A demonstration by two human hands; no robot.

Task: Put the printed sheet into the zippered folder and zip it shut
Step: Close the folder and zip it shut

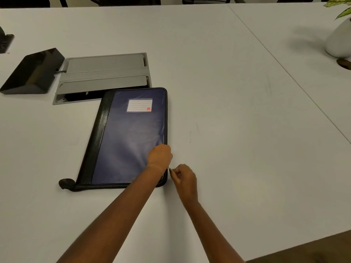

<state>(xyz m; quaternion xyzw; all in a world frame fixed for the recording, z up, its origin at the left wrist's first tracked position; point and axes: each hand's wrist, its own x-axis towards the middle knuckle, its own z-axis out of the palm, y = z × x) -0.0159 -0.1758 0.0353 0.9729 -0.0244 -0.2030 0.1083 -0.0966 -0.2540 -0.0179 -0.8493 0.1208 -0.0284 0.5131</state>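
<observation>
Zippered folder: closed flat on bench, sheet unseen, presumably inside; your left hand presses the cover, right hand pinches the zipper pull; zipping remains.

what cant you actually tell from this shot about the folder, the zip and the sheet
- Printed sheet: not seen in the head view; the closed cover of the folder would hide it if inside.
- Zipper pull: too small, hidden between the left hand and the right hand at the folder's right edge.
- How far the zip is shut: the left forearm covers the near right corner.
- Label: too small to read.
</observation>
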